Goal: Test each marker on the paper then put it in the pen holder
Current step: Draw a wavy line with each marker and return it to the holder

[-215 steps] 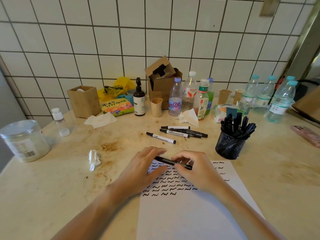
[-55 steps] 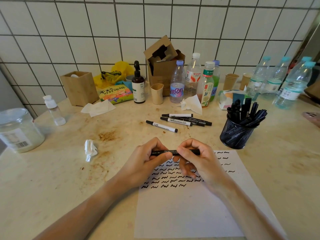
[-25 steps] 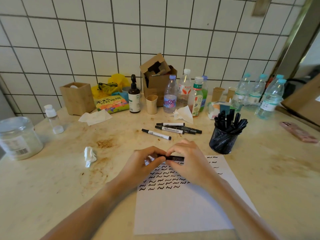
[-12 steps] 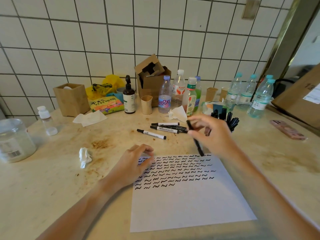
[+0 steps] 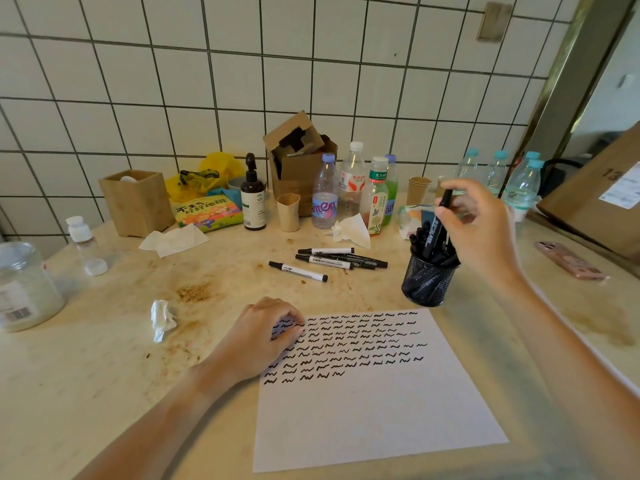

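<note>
Over the pen holder [image 5: 428,284], at the far right corner of the paper [image 5: 374,393]: right hand [image 5: 479,226] pinching a black marker [image 5: 437,225] between thumb and fingers. Marker nearly upright, long axis tipped slightly right at the top, lower end already among the markers standing in the mesh cup. Judged as the drop-in step; only a short straight descent and release left. Holder crowded, so little free room inside; best gap seemingly toward the near-left rim. Left hand [image 5: 266,336] resting with curled fingers on the paper's top left corner, gripping nothing visible, pinning the sheet. Untested markers [image 5: 329,261] lying flat on the counter [image 5: 104,358], long axes running left to right, between the two hands and slightly nearer the left one. Bottles [image 5: 349,188] stand well behind; open counter in front of the markers for a reach.
</note>
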